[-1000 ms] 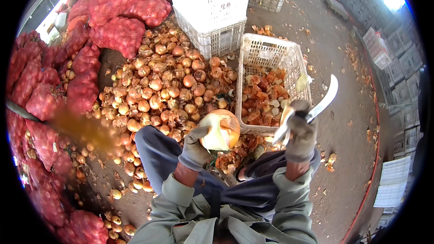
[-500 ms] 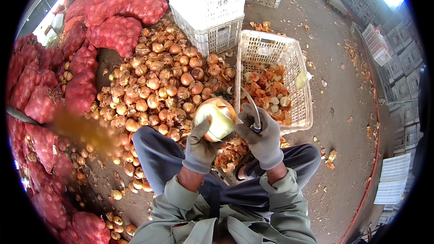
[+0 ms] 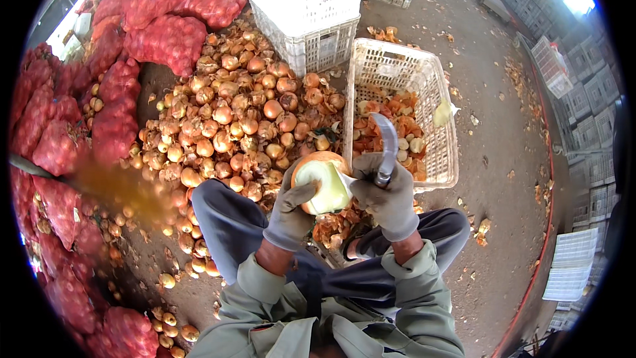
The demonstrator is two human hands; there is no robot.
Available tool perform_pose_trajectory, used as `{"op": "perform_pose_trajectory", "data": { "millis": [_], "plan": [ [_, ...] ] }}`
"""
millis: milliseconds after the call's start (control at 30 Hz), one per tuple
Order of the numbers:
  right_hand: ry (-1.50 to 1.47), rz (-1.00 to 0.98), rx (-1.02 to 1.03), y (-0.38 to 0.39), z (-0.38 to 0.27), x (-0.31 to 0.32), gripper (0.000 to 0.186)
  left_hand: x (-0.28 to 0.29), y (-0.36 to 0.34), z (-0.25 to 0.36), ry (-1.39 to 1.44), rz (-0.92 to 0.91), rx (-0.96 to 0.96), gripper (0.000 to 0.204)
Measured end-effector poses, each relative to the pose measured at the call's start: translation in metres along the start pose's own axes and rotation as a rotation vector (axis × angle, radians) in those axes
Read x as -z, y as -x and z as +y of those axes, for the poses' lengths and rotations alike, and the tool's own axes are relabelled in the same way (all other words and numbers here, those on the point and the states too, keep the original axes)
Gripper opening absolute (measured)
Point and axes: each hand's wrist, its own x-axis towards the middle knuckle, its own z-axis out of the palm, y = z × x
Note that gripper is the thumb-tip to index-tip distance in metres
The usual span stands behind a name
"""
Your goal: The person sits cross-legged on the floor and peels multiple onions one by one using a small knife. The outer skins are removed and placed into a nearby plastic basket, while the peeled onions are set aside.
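My left hand (image 3: 289, 217), in a grey glove, is closed around a large, partly peeled onion (image 3: 326, 189). Brown skin stays on the onion's far side, while its near side is bare and pale green-white. The gloved right hand (image 3: 388, 203) grips a small curved knife (image 3: 388, 138), its blade pointing up and away from the onion. Between that hand's fingers and the onion stretches a pale flap of skin (image 3: 348, 181). Below the onion, loose orange peelings (image 3: 331, 231) lie between my knees.
A broad heap of unpeeled onions (image 3: 228, 116) spreads ahead and left. Just beyond my right hand stands a white crate (image 3: 452, 157) holding skins and small onions. Stacked white crates (image 3: 301, 0) rise behind it. Red mesh sacks (image 3: 169, 43) line the left; more crates (image 3: 586, 93) stand far right.
The knife has swung away from the onion, and its blade now points upward. My right hand now has a flap of skin pulled from the onion, which has turned slightly.
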Motion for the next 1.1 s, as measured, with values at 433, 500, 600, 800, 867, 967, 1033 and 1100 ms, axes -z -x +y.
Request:
{"op": "perform_pose_trajectory", "data": {
  "millis": [433,500,600,800,867,967,1033,1100],
  "plan": [
    [-0.284,0.292,0.000,-0.019,0.014,0.038,0.024,0.026,0.011,0.003,0.220,-0.106,0.097,0.075],
    [-0.148,0.324,0.018,-0.021,0.019,0.037,0.026,0.026,0.006,0.002,0.269,-0.179,0.109,0.074],
    [-0.147,0.314,-0.004,-0.016,0.017,0.031,0.027,0.021,0.005,0.005,0.272,-0.221,0.107,0.075],
    [0.429,0.136,0.456,0.014,0.010,0.028,0.055,0.021,0.005,0.006,0.303,-0.240,0.084,0.071],
    [0.670,0.119,0.525,0.028,-0.008,0.028,0.053,0.017,0.006,0.008,0.176,-0.225,0.049,0.073],
    [0.837,0.067,0.594,0.040,-0.007,0.030,0.045,0.007,0.008,0.010,0.135,-0.138,0.031,0.069],
    [0.978,-0.010,0.605,0.048,-0.010,0.034,0.042,0.015,0.006,0.009,0.179,-0.175,0.040,0.064],
    [0.988,0.000,0.601,0.052,-0.012,0.031,0.034,0.012,0.004,0.009,0.185,-0.168,0.032,0.064]
  ]
}}
